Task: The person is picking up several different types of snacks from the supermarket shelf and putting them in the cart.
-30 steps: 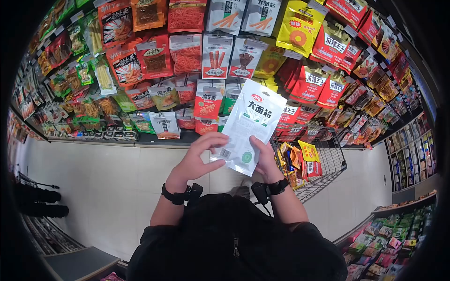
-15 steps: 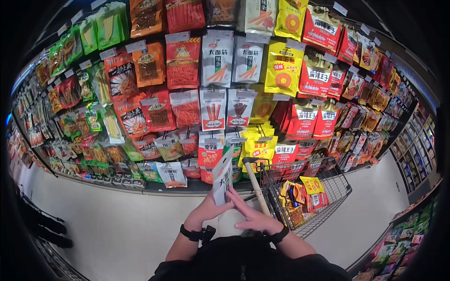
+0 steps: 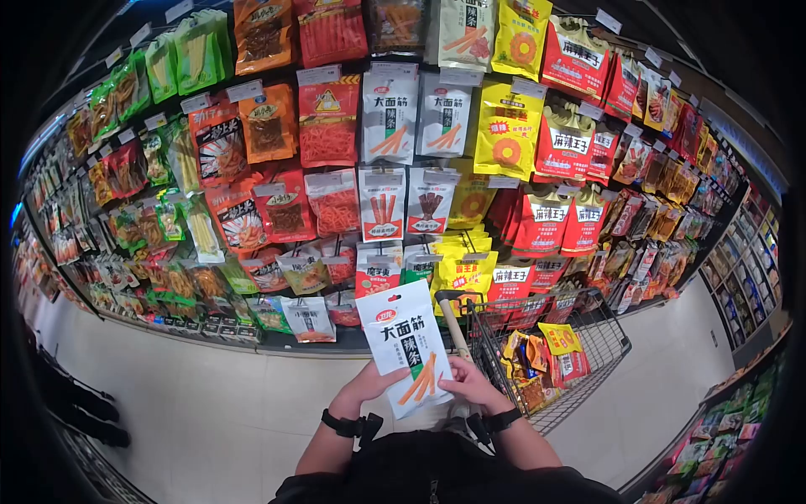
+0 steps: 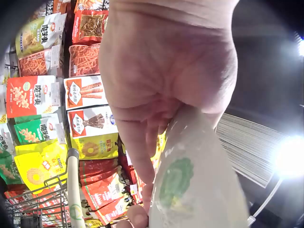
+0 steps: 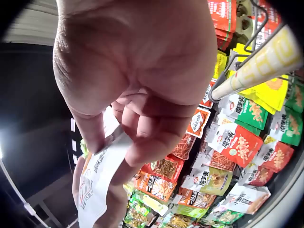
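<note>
A white snack packet (image 3: 401, 344) with a picture of orange-brown strips is held upright between both hands, its printed front facing the head camera. My left hand (image 3: 368, 385) grips the lower left edge, thumb across the front. At the lower right edge, my right hand (image 3: 472, 386) pinches the packet between thumb and fingers. In the left wrist view the packet's back (image 4: 190, 185) shows a green round mark beside the left hand (image 4: 166, 66). Seen from the right wrist, the packet (image 5: 102, 178) runs between the thumb and curled fingers of the right hand (image 5: 137, 80).
A wire shopping cart (image 3: 579, 403) with several colourful snack packets (image 3: 537, 365) in it stands at the right, its pale handle (image 3: 453, 326) close by the hands. Ahead, a shelf wall holds hanging snack bags, among them matching white packets (image 3: 389, 118). Pale floor (image 3: 227, 395) lies below.
The packet was first back side up, then edge-on as both hands flipped it; now its front faces me. The head view has tilted up, bringing more shelf and the cart handle into sight.
</note>
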{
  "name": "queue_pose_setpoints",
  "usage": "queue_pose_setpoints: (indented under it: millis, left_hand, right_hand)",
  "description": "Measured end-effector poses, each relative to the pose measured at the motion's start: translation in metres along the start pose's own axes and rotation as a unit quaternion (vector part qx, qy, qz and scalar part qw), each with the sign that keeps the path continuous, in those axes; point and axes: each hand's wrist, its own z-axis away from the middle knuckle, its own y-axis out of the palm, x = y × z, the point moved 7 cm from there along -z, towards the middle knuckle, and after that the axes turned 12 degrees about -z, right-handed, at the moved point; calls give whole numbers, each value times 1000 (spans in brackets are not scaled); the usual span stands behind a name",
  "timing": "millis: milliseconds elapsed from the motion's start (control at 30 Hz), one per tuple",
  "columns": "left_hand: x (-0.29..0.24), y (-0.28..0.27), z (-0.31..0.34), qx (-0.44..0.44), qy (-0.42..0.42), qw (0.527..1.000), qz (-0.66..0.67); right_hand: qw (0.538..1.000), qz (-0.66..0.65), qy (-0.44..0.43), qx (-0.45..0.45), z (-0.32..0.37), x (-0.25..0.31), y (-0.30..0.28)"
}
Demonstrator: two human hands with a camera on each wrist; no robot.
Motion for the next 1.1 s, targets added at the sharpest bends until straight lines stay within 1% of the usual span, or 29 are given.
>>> queue_pose_setpoints:
  millis: [33,67,100,133,167,200,233,267,300,367,400,433,500,533,567,600,633,667,700,733,800,833,900,933,967,1033,1067,1100]
  left_hand:
    - [3,-1,-2,-1,-1,1000,1]
    - [3,-1,-5,2,17,999,-36]
    - [1,-2,-7,5,34,997,-75]
    - [-19,-1,-5,-26,41,999,-19]
    - [-19,-5,-5,-24,39,999,-19]
    - [-21,-14,-4,-40,59,997,-21]
    - [-22,-23,-4,-56,81,995,-22]
    - [-21,-29,-3,-76,92,993,-22]
    - [-18,-33,-3,-75,91,993,-21]
    - [-12,-42,-2,-93,88,992,-14]
    - [-11,-43,-3,-92,88,992,-13]
    - [-10,-44,-3,-88,84,992,-7]
    - [-7,-46,-4,-80,80,994,0]
    - [-4,-48,-4,-82,72,994,-1]
    - [-1,-49,-6,-85,65,994,0]
    - [0,-50,-7,-81,67,994,2]
    - [4,-52,-9,-81,57,995,1]
    - [8,-53,-9,-80,44,996,1]
    - [12,-53,-10,-76,39,996,3]
    - [16,-53,-11,-75,32,997,5]
    - [20,-51,-11,-70,20,997,8]
    - [21,-51,-13,-74,16,997,8]
    - [24,-54,-13,-83,13,996,8]
    - [27,-55,-10,-84,11,996,-1]
    - [28,-59,-5,-87,6,996,-10]
    - [30,-73,4,-113,-9,993,-9]
    - [31,-83,12,-132,-21,991,-7]
    - [31,-91,21,-135,-34,990,-13]
  right_hand:
    - [1000,19,-3,-10,3,2,-2]
    - [999,14,-41,-24,9,12,-6]
    - [995,-19,-79,-58,16,21,-10]
    - [990,-18,-99,-104,24,27,-24]
    - [981,-17,-118,-151,36,33,-40]
    - [967,3,-178,-182,49,38,-65]
    - [948,24,-238,-212,61,44,-90]
    - [919,0,-283,-273,77,60,-103]
    - [885,-25,-325,-333,93,74,-114]
    - [831,-64,-357,-422,122,102,-115]
    - [824,-71,-351,-440,135,94,-147]
    - [813,-130,-342,-453,136,87,-155]
    - [832,-137,-265,-467,132,54,-181]
    - [871,-77,-193,-445,123,34,-187]
    - [901,-15,-119,-417,109,34,-168]
    - [889,68,-100,-441,107,32,-147]
    - [891,180,-72,-412,97,25,-145]
    - [849,319,-101,-409,94,29,-143]
    - [791,449,-123,-397,91,35,-127]
    - [790,447,-118,-402,90,36,-121]
    - [758,531,-104,-365,83,54,-91]
    - [757,531,-104,-367,85,56,-91]
    - [779,514,-85,-349,83,56,-96]
    - [792,498,-72,-346,83,57,-99]
    - [794,501,-44,-342,81,57,-103]
    - [771,548,-39,-321,72,62,-109]
    - [818,429,-84,-373,61,78,-99]
    - [877,288,-147,-356,43,71,-111]
